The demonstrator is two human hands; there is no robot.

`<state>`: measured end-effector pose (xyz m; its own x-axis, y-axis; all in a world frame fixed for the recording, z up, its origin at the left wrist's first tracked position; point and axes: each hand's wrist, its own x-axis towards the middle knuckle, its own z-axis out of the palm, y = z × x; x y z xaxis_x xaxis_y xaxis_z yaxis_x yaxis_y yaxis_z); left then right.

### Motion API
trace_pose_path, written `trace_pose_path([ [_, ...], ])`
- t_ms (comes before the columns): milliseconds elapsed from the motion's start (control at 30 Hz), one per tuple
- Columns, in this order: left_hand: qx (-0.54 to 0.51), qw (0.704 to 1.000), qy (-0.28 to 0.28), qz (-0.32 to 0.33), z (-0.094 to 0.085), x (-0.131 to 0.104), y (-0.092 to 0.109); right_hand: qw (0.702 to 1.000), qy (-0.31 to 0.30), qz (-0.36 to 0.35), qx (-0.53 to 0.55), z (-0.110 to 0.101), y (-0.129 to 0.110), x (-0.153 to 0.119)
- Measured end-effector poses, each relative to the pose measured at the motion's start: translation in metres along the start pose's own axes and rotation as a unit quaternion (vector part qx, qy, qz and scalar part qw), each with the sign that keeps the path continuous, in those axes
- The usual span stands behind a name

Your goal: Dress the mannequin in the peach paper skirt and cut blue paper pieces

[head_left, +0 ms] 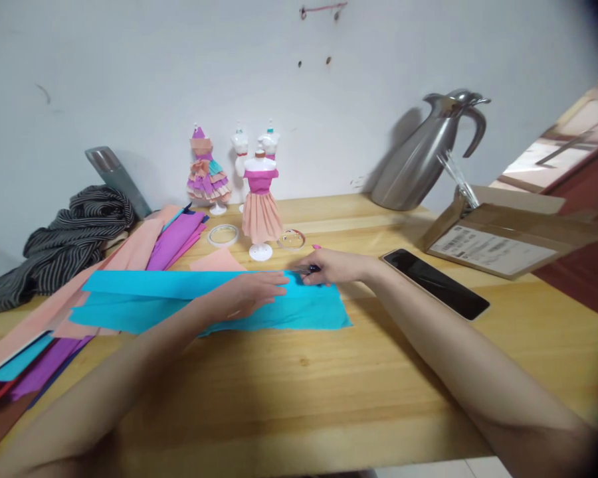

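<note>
Head view. Your blue sheet (309, 313), crepe paper or thin cloth, lies flat in front of you on the table (303, 398), a long band with its ends to left and right. A lengthwise line splits it into an upper strip and a lower part; whether that is a fold or two pieces, you cannot tell. Your left hand (252, 292) rests palm down on it, fingers stretched and a little apart, gripping nothing. Your right hand (323, 267) is curled closed around a dark tool (306, 269), probably scissors, at the upper edge near the right end.

Progress, as judged: work on the sheet looks partway. Done: the front dress form (262, 216) wears a magenta top and peach skirt; the ruffled dress form (209, 176) is fully clad. Left: the sheet is on no form, and the two rear forms (240, 143) look mostly bare, though one is partly hidden.

Around: coloured sheets (172, 245) heap to the left and meet the sheet's left end, so they may catch it. The front form, a tape roll (223, 244) and a loose peach piece (219, 260) crowd its far side. A phone (436, 283) and a cardboard box (498, 249) limit room rightward. Clear of the work: striped cloth (74, 232), bottle (122, 182), steel jug (413, 166).
</note>
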<state>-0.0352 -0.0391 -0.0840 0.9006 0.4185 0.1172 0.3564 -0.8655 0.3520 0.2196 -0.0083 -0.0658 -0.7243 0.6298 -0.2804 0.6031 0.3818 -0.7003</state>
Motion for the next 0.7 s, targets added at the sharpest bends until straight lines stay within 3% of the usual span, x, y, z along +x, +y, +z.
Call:
trace_pose_path([
  [233,0.102,0.992,-0.076,0.013,0.025,0.013,-0.013,0.999,0.022,-0.037,-0.003,0.000,-0.012,-0.003],
  [400,0.112,0.991,-0.071,0.009,0.017,0.007,-0.009,0.998,0.014,-0.047,-0.033,0.007,-0.027,-0.005],
  [500,0.111,0.991,-0.080,-0.001,0.010,-0.003,-0.009,0.999,0.007,-0.034,0.001,0.009,-0.034,-0.008],
  [600,0.110,0.988,-0.109,-0.020,0.006,-0.015,-0.015,0.998,-0.019,-0.032,0.051,0.007,-0.034,-0.010],
  [700,0.108,0.989,-0.100,-0.035,0.004,-0.024,-0.017,0.998,-0.031,-0.028,0.057,0.007,-0.027,-0.017],
])
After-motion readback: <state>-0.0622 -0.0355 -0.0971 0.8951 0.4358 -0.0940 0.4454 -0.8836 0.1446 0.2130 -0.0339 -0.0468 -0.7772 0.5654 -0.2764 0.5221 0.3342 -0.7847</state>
